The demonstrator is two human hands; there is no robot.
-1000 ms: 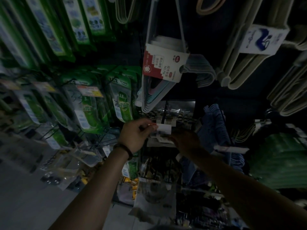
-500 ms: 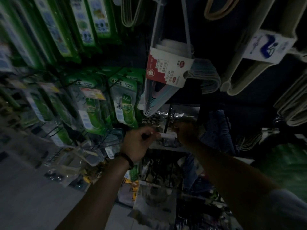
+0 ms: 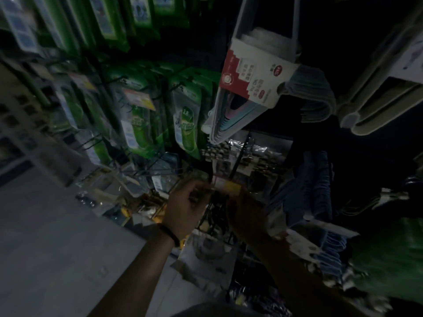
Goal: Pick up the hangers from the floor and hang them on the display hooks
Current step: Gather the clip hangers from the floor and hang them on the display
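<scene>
At hook (image 3: 238, 160), left hand (image 3: 185, 210) fingers (image 3: 202, 191) pinch label (image 3: 229, 185)

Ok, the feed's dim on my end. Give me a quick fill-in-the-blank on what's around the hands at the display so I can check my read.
1. The black wristband sits on the ____ wrist.
2. The cardboard sleeve round the pastel hanger bundle is white and ____.
3. The packets hanging left of that bundle are mostly ____.
4. The hangers beside the right hand are ____.
Missing words: left; red; green; blue.
</scene>
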